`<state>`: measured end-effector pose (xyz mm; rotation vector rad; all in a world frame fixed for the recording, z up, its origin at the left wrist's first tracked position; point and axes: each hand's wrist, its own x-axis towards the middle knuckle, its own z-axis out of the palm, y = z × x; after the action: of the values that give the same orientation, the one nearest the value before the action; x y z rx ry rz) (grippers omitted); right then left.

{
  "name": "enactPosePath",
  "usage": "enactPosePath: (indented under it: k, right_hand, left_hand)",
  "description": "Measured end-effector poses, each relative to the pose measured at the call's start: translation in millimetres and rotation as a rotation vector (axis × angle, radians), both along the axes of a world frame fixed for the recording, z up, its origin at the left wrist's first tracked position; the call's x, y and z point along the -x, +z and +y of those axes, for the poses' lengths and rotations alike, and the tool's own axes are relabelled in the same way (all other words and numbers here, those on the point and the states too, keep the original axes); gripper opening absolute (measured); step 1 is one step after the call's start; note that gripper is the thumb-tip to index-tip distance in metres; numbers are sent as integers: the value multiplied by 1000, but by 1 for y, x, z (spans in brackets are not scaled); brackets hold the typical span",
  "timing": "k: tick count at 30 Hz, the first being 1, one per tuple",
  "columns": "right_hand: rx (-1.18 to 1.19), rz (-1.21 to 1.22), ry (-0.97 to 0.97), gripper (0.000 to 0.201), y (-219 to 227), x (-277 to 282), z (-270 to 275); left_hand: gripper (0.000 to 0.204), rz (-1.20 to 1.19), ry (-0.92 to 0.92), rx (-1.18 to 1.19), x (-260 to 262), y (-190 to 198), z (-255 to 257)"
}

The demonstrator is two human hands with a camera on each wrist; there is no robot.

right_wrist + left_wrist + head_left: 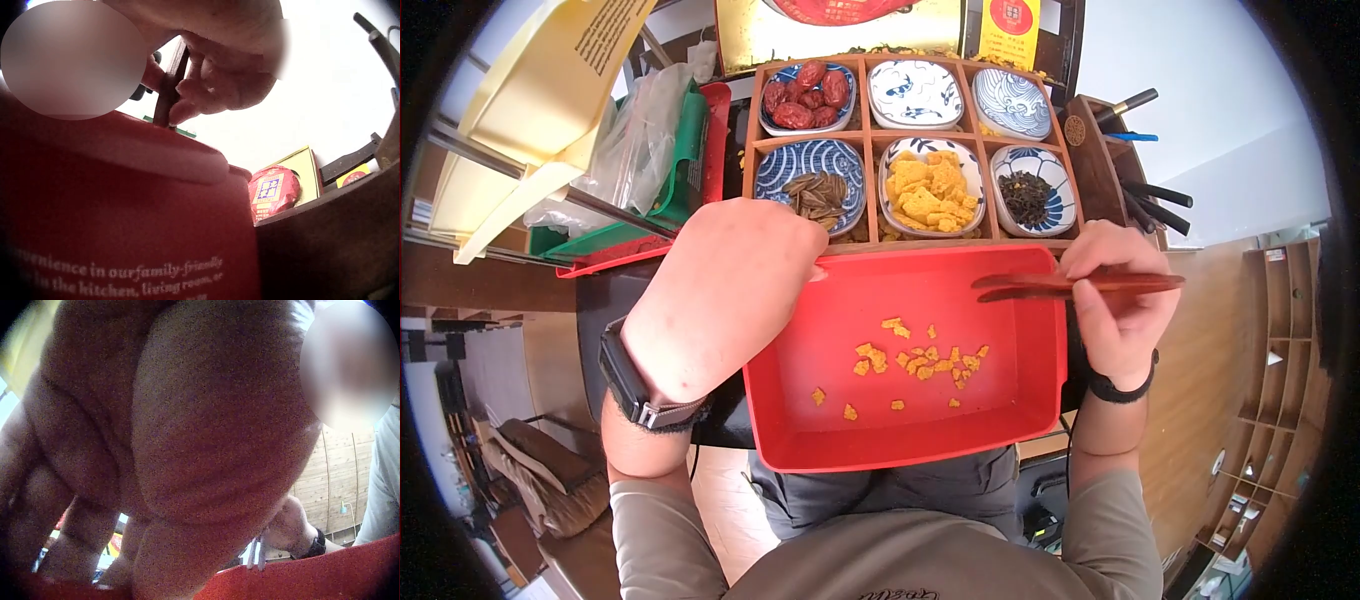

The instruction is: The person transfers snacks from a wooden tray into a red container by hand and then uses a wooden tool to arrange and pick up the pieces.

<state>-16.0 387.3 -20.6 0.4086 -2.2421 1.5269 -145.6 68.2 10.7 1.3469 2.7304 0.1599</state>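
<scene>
Left hand (722, 285) grips the red rectangular plastic tub (830, 320), whose tilting could spill irregular yellow crumbs (925, 372); right hand (1128, 325) pinches slim brown wooden tongs (1048, 286).

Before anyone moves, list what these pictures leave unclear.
Left hand: fingertips hidden behind its back, head view.
Wooden tongs: tips hidden by the red tray, right wrist view.
Tray lettering: cut off by left edge, right wrist view.
Shirt lettering: cut by bottom edge, head view.
</scene>
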Motion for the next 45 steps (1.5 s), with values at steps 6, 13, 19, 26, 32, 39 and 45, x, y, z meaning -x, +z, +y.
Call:
enactPosePath:
  k: [6, 13, 19, 26, 32, 39, 45]
  right_hand:
    - [-230, -68, 180, 15, 8, 8, -4]
    - [-380, -98, 339, 19, 14, 10, 0]
    - [-432, -84, 385, 21, 13, 12, -2]
    - [-486, -90, 408, 19, 13, 13, -6]
    - [-514, -68, 435, 18, 14, 14, -6]
    - [-516, -55, 422, 19, 12, 13, -7]
    - [-523, -65, 402, 21, 12, 12, -8]
  left_hand:
    - [17, -9, -10, -26, 0, 1, 0]
    - [16, 5, -10, -21, 0, -1, -1]
    - [16, 12, -23, -38, 1, -3, -2]
    - [16, 5, -17, -36, -1, 0, -2]
    - [16, 1, -19, -43, -1, 0, -2]
    - [14, -4, -18, -47, 0, 0, -1]
    - [15, -3, -13, -38, -1, 1, -1]
